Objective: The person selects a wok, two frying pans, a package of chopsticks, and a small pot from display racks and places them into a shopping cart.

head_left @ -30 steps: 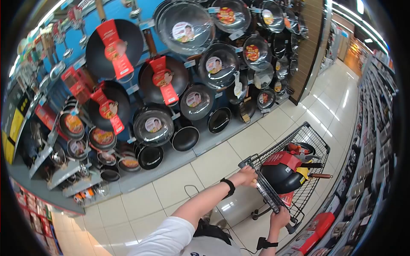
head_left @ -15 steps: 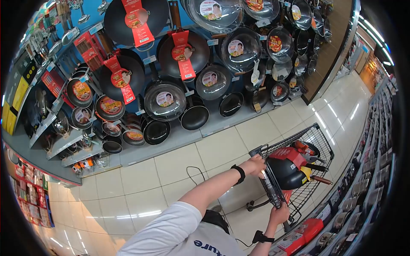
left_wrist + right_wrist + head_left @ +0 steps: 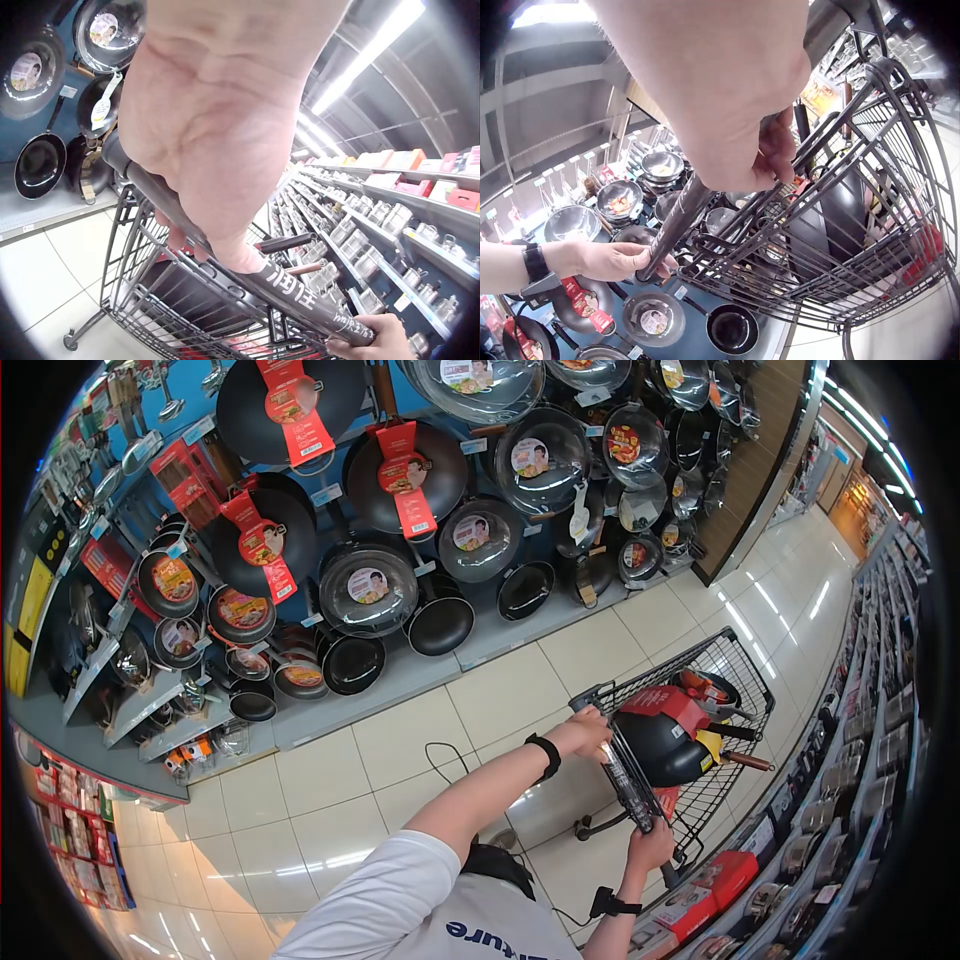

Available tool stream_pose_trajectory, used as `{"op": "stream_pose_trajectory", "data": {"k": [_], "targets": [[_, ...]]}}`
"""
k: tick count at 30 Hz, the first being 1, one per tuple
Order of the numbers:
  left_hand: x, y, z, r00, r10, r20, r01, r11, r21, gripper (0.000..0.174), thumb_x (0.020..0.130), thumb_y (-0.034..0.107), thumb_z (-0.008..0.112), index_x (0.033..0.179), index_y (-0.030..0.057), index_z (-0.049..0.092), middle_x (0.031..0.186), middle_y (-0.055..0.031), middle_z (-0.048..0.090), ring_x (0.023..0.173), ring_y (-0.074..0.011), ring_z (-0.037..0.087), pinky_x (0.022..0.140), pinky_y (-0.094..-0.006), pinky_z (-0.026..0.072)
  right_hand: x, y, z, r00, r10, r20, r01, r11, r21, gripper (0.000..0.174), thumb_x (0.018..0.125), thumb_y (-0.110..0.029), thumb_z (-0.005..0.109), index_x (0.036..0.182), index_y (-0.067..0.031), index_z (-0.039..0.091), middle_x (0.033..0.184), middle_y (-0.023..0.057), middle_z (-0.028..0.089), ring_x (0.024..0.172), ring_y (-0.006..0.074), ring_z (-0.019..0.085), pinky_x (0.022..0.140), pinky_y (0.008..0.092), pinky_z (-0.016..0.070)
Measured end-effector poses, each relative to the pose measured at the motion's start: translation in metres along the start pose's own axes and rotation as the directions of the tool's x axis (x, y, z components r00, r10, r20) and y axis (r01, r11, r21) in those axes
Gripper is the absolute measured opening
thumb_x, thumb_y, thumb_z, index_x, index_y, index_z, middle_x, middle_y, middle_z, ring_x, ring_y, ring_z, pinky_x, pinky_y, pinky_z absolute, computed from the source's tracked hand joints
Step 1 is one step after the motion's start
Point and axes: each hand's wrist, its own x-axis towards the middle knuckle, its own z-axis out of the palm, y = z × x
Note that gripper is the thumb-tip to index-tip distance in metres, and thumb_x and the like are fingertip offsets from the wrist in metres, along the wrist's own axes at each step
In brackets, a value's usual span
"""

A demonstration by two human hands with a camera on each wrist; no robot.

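My left hand (image 3: 588, 734) grips the far-left end of the cart's dark handle bar (image 3: 627, 781). Toward the bar's other end, my right hand (image 3: 652, 844) holds it with curled fingers. In the left wrist view the left hand (image 3: 214, 135) wraps the bar (image 3: 300, 294), which bears white lettering. The right wrist view has the right hand (image 3: 735, 112) around it as well. Inside the wire cart (image 3: 722, 650) lie a black wok (image 3: 655, 745) with a red label, a smaller pan (image 3: 706, 687) and a brown wooden handle (image 3: 748, 761).
Pans with red or round labels hang on a blue wall display (image 3: 405, 475) to the left, above a grey shelf base (image 3: 480, 650). Shelves of metal pots (image 3: 868, 760) line the right side, with red boxes (image 3: 722, 880) low down. A tiled aisle (image 3: 780, 600) runs between.
Over the last second the view first swung so the display shifted right and up, then shifted slightly back left. Both hands have stayed on the bar.
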Motion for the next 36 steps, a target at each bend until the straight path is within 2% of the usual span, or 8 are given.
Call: {"op": "stream_pose_trajectory", "data": {"k": [3, 4, 9, 19, 25, 27, 31, 36], "targets": [[0.001, 0.000, 0.001, 1.000, -0.011, -0.003, 0.011, 1.000, 0.000, 0.047, 0.077, 0.055, 0.073, 0.105, 0.0168, 0.073, 0.110, -0.0066, 0.063, 0.117, -0.0283, 0.049, 0.108, -0.0399, 0.0285, 0.003, -0.002, 0.001, 1.000, -0.011, 0.002, 0.012, 1.000, -0.019, 0.019, 0.067, -0.014, 0.073, 0.085, -0.0132, 0.069, 0.082, 0.0063, 0.066, 0.079, 0.0307, 0.064, 0.070, 0.0440, 0.0500], [-0.001, -0.001, 0.003, 0.998, 0.006, -0.065, -0.006, 1.000, -0.005, 0.048, 0.077, 0.055, 0.073, 0.105, 0.0164, 0.073, 0.109, -0.0065, 0.063, 0.117, -0.0282, 0.049, 0.106, -0.0392, 0.0295, 0.000, 0.002, 0.001, 1.000, -0.002, -0.001, 0.002, 1.000, -0.027, 0.019, 0.067, -0.014, 0.073, 0.085, -0.0133, 0.069, 0.082, 0.0061, 0.066, 0.080, 0.0307, 0.064, 0.070, 0.0442, 0.0499], [0.002, 0.001, 0.004, 0.999, -0.005, -0.045, 0.006, 1.000, 0.024, 0.048, 0.075, 0.055, 0.074, 0.103, 0.0158, 0.074, 0.107, -0.0067, 0.063, 0.113, -0.0284, 0.052, 0.105, -0.0412, 0.0319, 0.000, 0.001, 0.000, 1.000, -0.006, 0.010, 0.006, 1.000, -0.007, 0.016, 0.068, -0.015, 0.072, 0.083, -0.0131, 0.067, 0.081, 0.0063, 0.066, 0.078, 0.0308, 0.064, 0.068, 0.0457, 0.0492], [0.000, 0.013, 0.007, 1.000, -0.023, -0.012, 0.024, 0.999, 0.037, 0.051, 0.076, 0.058, 0.071, 0.104, 0.0158, 0.073, 0.108, -0.0076, 0.064, 0.116, -0.0285, 0.052, 0.107, -0.0404, 0.0311, -0.007, 0.015, 0.000, 1.000, -0.029, 0.004, 0.029, 0.999, -0.044, 0.018, 0.069, -0.016, 0.072, 0.086, -0.0131, 0.066, 0.078, 0.0073, 0.064, 0.076, 0.0319, 0.064, 0.066, 0.0467, 0.0491], [0.016, 0.007, 0.004, 0.999, -0.018, 0.035, 0.017, 1.000, 0.024, 0.051, 0.076, 0.060, 0.072, 0.104, 0.0167, 0.073, 0.110, -0.0067, 0.064, 0.120, -0.0275, 0.049, 0.109, -0.0402, 0.0286, 0.007, 0.015, 0.000, 0.997, -0.073, -0.030, 0.072, 0.997, -0.020, 0.019, 0.068, -0.015, 0.072, 0.086, -0.0115, 0.066, 0.080, 0.0066, 0.064, 0.078, 0.0316, 0.063, 0.066, 0.0466, 0.0489], [0.024, 0.007, 0.003, 0.999, -0.030, 0.024, 0.030, 1.000, -0.009, 0.050, 0.076, 0.059, 0.073, 0.104, 0.0173, 0.073, 0.111, -0.0063, 0.063, 0.120, -0.0270, 0.048, 0.108, -0.0401, 0.0281, 0.015, 0.018, 0.005, 1.000, 0.002, 0.025, -0.002, 1.000, -0.030, 0.019, 0.068, -0.013, 0.071, 0.086, -0.0113, 0.066, 0.081, 0.0066, 0.064, 0.078, 0.0316, 0.063, 0.068, 0.0461, 0.0491], [0.048, 0.004, 0.009, 0.999, 0.017, 0.029, -0.017, 1.000, 0.003, 0.053, 0.075, 0.061, 0.073, 0.106, 0.0190, 0.072, 0.109, -0.0063, 0.061, 0.117, -0.0292, 0.047, 0.108, -0.0437, 0.0257, 0.032, 0.034, 0.012, 0.997, -0.064, -0.045, 0.063, 0.998, -0.020, 0.021, 0.067, -0.013, 0.071, 0.087, -0.0113, 0.066, 0.081, 0.0067, 0.064, 0.078, 0.0314, 0.062, 0.069, 0.0453, 0.0494], [0.078, 0.008, 0.001, 0.999, 0.024, 0.023, -0.024, 1.000, -0.015, 0.053, 0.075, 0.060, 0.072, 0.107, 0.0180, 0.073, 0.112, -0.0068, 0.061, 0.119, -0.0289, 0.045, 0.108, -0.0413, 0.0259, 0.060, 0.050, 0.021, 0.997, -0.068, -0.030, 0.067, 0.997, -0.029, 0.021, 0.066, -0.013, 0.070, 0.087, -0.0117, 0.065, 0.081, 0.0060, 0.063, 0.078, 0.0309, 0.062, 0.070, 0.0446, 0.0492]]}}
